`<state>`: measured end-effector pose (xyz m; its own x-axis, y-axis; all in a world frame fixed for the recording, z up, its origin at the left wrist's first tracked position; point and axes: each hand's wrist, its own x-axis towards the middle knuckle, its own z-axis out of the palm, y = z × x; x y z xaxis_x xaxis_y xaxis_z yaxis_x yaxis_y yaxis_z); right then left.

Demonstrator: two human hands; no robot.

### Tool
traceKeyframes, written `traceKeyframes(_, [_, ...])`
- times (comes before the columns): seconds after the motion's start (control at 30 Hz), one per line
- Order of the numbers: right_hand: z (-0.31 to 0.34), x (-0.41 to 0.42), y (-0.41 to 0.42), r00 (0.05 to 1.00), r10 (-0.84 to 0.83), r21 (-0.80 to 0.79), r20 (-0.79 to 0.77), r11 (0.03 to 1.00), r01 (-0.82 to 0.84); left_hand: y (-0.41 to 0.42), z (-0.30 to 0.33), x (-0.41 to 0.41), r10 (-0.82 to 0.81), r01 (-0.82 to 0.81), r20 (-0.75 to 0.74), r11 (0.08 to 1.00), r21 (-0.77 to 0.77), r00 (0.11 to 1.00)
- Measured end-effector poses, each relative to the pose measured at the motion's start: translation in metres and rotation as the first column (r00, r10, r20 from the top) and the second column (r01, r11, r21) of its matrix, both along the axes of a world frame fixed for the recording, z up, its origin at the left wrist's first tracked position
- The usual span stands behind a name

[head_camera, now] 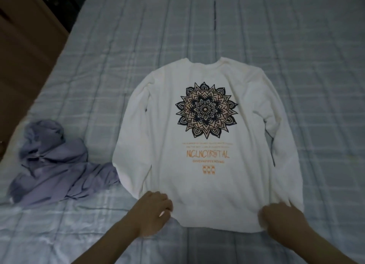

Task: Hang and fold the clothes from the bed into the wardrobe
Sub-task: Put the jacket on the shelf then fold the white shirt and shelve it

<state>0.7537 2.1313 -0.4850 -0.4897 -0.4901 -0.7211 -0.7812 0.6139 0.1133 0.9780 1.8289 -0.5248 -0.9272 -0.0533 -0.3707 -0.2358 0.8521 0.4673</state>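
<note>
Lying flat on a plaid bedspread (296, 46), a white sweatshirt (207, 125) with a mandala print is gripped at its hem by the left hand (153, 210) and right hand (280, 220). A crumpled lavender garment (55, 165) touches its sleeve; brown wooden furniture (25, 56) borders the bed.

White mandala-print sweatshirt (205, 137) spread flat on bed (296, 66), crumpled lavender garment (53, 165) just beside its sleeve

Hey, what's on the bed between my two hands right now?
In the head view, the bottom hem of the white sweatshirt spans the stretch between the left hand and right hand; both hold that hem.
</note>
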Motion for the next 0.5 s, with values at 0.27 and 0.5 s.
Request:
traceKeyframes(0.27, [0.009,0.032,-0.105,0.997,0.039,-0.478,-0.068,0.876,-0.067,-0.085,-0.02,0.033,0.952,-0.946,-0.034,0.306,0.103,0.304])
traceKeyframes(0.5, [-0.007,0.078,-0.189,0.997,0.018,-0.259,0.071,0.966,0.001,-0.125,0.019,0.025,0.879,-0.882,-0.236,0.452,0.131,0.415])
